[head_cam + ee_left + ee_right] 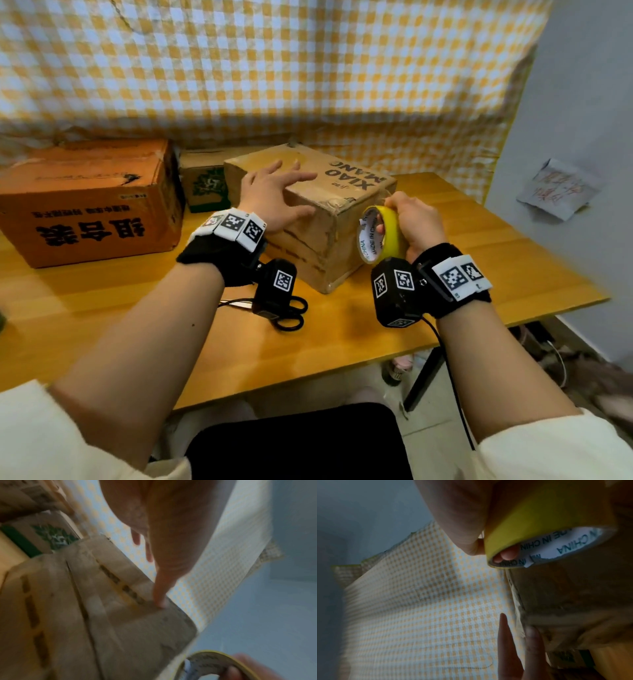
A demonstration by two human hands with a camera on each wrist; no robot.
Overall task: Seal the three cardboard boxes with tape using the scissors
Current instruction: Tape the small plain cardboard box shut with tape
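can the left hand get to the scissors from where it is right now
Probably yes. The left hand is open, resting on the brown box and holding nothing. The scissors lie on the table just below that wrist, with nothing on top of them.

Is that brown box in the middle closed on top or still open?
Closed: the brown box has its top flaps lying flat, and the left hand rests on them.

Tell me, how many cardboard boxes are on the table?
3. The orange box sits at the left, the small green-printed box at the back, partly hidden, and the brown box in the middle under the left hand.
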